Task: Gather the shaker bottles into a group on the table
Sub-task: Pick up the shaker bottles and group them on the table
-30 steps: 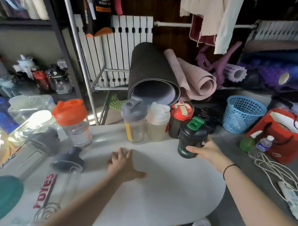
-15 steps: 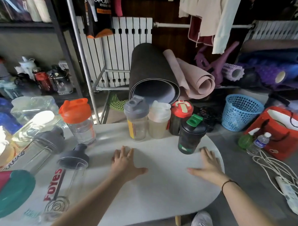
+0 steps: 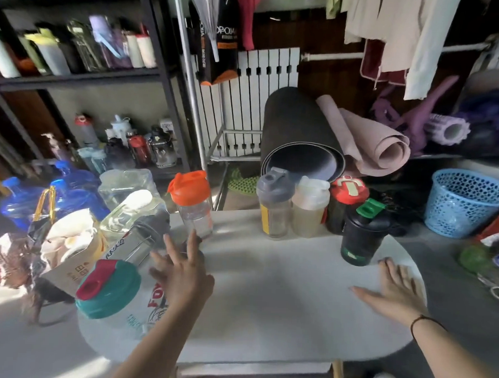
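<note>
Left hand (image 3: 181,271): spread wide, empty, reaching toward lying clear shaker (image 3: 143,238)
Right hand (image 3: 395,292): flat, empty, on counter (image 3: 280,304)
Advice: grip mid-body, stand it upright beside group

Blue perforated basket (image 3: 467,204) far right, rolled mats (image 3: 316,140) behind, blue water jugs (image 3: 22,201) far left.

left hand (image 3: 181,274) spread, over lying bottles | right hand (image 3: 395,292) flat on table (image 3: 280,304) | four shakers (image 3: 310,208) grouped
</note>
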Motion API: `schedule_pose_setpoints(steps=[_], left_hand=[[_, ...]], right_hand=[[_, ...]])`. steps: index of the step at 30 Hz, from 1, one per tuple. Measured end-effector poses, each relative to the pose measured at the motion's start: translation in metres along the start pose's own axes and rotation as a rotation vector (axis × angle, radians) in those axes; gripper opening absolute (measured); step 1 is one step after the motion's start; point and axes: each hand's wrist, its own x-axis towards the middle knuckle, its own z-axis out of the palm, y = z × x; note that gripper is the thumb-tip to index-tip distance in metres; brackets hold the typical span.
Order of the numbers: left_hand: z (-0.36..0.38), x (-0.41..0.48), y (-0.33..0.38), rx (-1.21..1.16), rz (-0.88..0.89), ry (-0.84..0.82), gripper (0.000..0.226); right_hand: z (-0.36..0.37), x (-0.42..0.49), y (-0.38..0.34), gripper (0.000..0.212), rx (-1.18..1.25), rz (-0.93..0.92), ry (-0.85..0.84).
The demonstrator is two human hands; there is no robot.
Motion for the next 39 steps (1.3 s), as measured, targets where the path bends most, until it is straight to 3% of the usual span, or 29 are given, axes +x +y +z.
schedule_pose_setpoints(steps=[3, 8, 13, 18, 25, 32, 39], left_hand=[[0.001, 0.003, -0.019, -0.011, -0.066, -0.004, 0.104], [-0.005, 0.000, -0.020, -0.134, 0.042, -0.086, 0.127], [-0.018, -0.028, 0.047, -0.672, 0.279, -0.077, 0.129], [-0.009, -0.035, 0.123, -1.018, 0.333, -0.194, 0.099], [0.029, -0.028, 0.191, -1.095, 0.357, -0.191, 0.092], [0.048, -0.021, 0.209, -1.012, 0.362, -0.027, 0.105], [0.053, -0.022, 0.218, -1.001, 0.369, -0.013, 0.109]], right_hand=[[0.000, -0.006, -0.003, 0.106, -0.059, -0.012, 0.030], [0.001, -0.015, -0.006, 0.100, -0.111, -0.034, 0.129], [0.003, -0.013, -0.005, 0.113, -0.083, -0.032, 0.168], [0.004, -0.012, -0.001, 0.114, -0.048, -0.043, 0.167], [0.010, -0.007, 0.002, 0.108, -0.039, -0.059, 0.192], [0.013, -0.007, 0.003, 0.109, -0.045, -0.056, 0.207], [0.007, -0.010, -0.001, 0.104, -0.073, -0.047, 0.179]])
